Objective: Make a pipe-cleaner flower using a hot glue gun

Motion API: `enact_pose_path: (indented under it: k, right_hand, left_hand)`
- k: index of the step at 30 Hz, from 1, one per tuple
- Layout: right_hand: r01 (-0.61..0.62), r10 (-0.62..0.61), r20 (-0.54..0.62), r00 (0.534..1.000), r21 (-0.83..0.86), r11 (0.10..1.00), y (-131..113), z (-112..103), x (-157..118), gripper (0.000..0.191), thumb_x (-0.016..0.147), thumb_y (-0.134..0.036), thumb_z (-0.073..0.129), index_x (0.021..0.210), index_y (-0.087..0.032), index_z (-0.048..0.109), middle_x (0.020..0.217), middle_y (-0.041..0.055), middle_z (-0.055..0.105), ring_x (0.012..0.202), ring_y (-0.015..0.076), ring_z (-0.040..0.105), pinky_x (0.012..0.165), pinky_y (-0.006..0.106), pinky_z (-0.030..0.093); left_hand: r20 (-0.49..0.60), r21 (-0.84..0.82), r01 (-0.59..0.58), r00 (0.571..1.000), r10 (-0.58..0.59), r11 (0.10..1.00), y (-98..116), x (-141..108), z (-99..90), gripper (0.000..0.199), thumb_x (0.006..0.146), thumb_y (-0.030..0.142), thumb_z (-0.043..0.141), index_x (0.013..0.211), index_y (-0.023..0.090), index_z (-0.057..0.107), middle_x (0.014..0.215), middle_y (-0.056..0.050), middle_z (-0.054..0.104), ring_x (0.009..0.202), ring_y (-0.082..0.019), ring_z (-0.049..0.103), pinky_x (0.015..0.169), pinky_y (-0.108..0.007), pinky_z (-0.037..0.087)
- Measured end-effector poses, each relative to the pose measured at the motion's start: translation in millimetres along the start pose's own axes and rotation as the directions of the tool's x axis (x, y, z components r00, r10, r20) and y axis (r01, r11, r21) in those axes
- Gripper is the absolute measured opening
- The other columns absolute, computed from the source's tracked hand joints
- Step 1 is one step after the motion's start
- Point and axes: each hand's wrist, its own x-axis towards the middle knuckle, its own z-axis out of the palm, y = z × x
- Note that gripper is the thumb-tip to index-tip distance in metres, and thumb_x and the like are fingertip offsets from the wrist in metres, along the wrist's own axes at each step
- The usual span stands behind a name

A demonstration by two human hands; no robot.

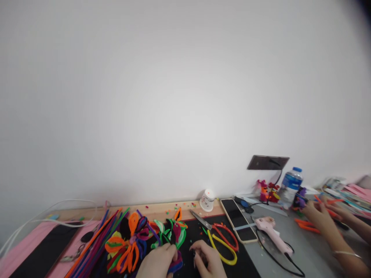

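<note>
My left hand (158,261) is closed at the bottom edge, its fingers around a purple and blue pipe-cleaner loop (176,263). To its right, my right hand (207,259) has curled fingers pinched together; whatever they hold, if anything, is too small to name. Left of my hands lies a flower of orange, yellow, blue and purple pipe cleaners (133,239). Green, white and orange pipe-cleaner loops (171,229) lie just beyond my left hand. Beside my right hand rest scissors (222,239) with one red and one yellow handle, on a black mat (243,262).
Loose pipe cleaners (92,247) lie at left near a pink sheet (26,247). Behind are a white cup (207,200) and a phone (239,220). Rightward are a pink glue gun (272,233), its cord and a water bottle (290,187). Another person's hands (319,214) hold orange pieces.
</note>
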Motion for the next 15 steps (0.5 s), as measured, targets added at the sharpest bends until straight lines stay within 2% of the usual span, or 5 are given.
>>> enact_pose_path:
  k: [4, 6, 7, 10, 15]
  right_hand:
    - [0.001, -0.005, -0.062, 0.998, -0.063, 0.998, -9.6, 1.6, -1.7, 0.017, 0.084, -0.028, 0.043, 0.079, -0.016, 0.055, 0.056, -0.0021, 0.046, 0.049, 0.012, 0.044, 0.048, 0.022, 0.031]
    - [-0.003, -0.002, -0.074, 0.997, -0.065, 0.998, -12.9, 2.2, -1.6, 0.017, 0.085, -0.026, 0.043, 0.077, -0.017, 0.054, 0.055, -0.0026, 0.045, 0.049, 0.0118, 0.044, 0.048, 0.021, 0.031]
    - [-0.004, 0.0, -0.079, 0.997, -0.059, 0.998, -13.9, 2.4, -1.5, 0.016, 0.085, -0.026, 0.042, 0.077, -0.017, 0.053, 0.055, -0.0027, 0.046, 0.049, 0.0117, 0.044, 0.048, 0.021, 0.031]
    - [-0.003, 0.0, -0.087, 0.996, -0.03, 1.0, -14.0, 3.5, -1.5, 0.016, 0.085, -0.025, 0.042, 0.077, -0.017, 0.052, 0.055, -0.003, 0.046, 0.049, 0.0115, 0.045, 0.048, 0.021, 0.032]
    - [0.002, 0.0, -0.091, 0.996, 0.016, 1.0, -10.7, 5.5, -3.6, 0.015, 0.087, -0.024, 0.042, 0.078, -0.017, 0.052, 0.056, -0.0034, 0.047, 0.051, 0.0114, 0.046, 0.05, 0.021, 0.033]
  left_hand:
    - [-0.034, -0.052, 0.011, 0.999, -0.013, 0.999, -12.6, 0.9, 6.1, 0.034, 0.056, 0.005, 0.053, 0.082, 0.022, 0.066, 0.089, -0.005, 0.07, 0.082, -0.023, 0.062, 0.071, -0.029, 0.042]
    - [-0.063, -0.091, -0.035, 0.998, 0.03, 0.995, -18.5, 0.9, 6.8, 0.03, 0.059, 0.008, 0.053, 0.08, 0.024, 0.068, 0.086, -0.003, 0.071, 0.084, -0.023, 0.061, 0.072, -0.028, 0.04]
    - [-0.068, -0.094, -0.01, 0.998, 0.004, 0.995, -20.1, 0.5, 5.7, 0.026, 0.06, 0.01, 0.053, 0.077, 0.023, 0.069, 0.081, -0.003, 0.071, 0.081, -0.023, 0.061, 0.069, -0.028, 0.039]
    - [-0.022, -0.121, 0.033, 0.999, -0.036, 0.992, -18.4, -2.6, -1.5, 0.023, 0.063, 0.012, 0.052, 0.074, 0.022, 0.07, 0.071, -0.002, 0.068, 0.073, -0.022, 0.06, 0.063, -0.026, 0.036]
    - [-0.034, -0.138, 0.022, 0.999, -0.027, 0.99, -13.5, -5.2, -5.8, 0.022, 0.065, 0.013, 0.051, 0.074, 0.02, 0.07, 0.074, -0.003, 0.068, 0.076, -0.022, 0.059, 0.066, -0.027, 0.036]
